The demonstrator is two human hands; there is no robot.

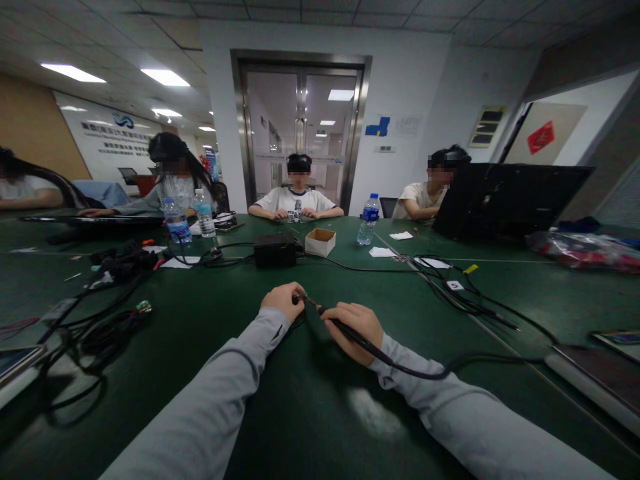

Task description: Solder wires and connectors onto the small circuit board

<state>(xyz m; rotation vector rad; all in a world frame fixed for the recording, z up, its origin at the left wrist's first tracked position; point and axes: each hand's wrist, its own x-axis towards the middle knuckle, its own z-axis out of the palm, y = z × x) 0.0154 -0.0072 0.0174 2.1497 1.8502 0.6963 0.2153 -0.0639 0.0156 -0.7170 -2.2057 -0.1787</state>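
My right hand (356,330) is closed around the black handle of a soldering iron (363,342), whose cord trails over my right forearm. The iron's thin tip points left toward my left hand (283,300). Pinched in the left fingers is a small part with a dark round end and a bit of green (296,299), perhaps a tiny circuit board. Whether the tip touches it, I cannot tell. A dark cable (299,323) lies below the left hand on the green table (300,413).
Beyond my hands stand a black box (276,250), a small open carton (321,243) and a water bottle (369,220). Tangled cables lie left (110,333) and right (450,287). A black monitor (510,200) stands at right. Several people sit around the table.
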